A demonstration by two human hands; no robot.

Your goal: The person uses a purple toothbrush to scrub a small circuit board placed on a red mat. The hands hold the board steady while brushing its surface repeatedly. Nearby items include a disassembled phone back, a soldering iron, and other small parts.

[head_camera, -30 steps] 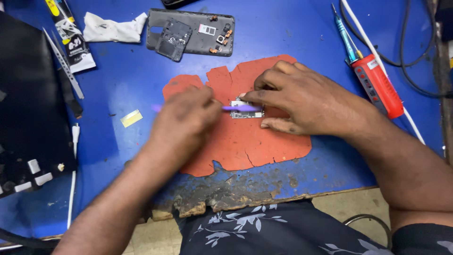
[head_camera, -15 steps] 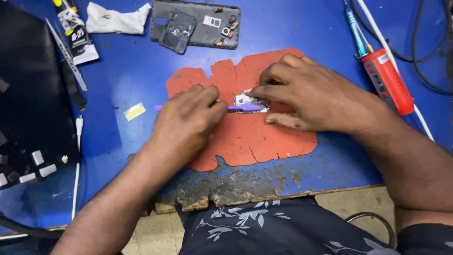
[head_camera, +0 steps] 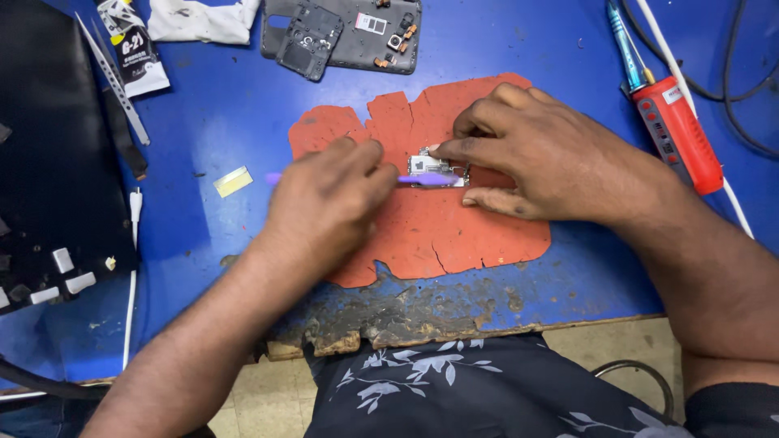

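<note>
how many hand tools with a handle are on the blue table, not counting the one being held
2 that I can see: a red-handled tool with a teal tip at the right edge, and metal tweezers at upper left beside the glue tube. Others may lie out of frame.

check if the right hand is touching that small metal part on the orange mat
Touching. The head view shows the right hand with its fingertips pressed onto the small metal part, pinning it on the orange mat.

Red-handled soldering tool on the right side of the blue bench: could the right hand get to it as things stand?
Probably yes. The red-handled soldering tool lies in the open just beyond the right hand, with bare blue bench top between. But that hand is pinning the small metal circuit part and would have to let go.
</note>
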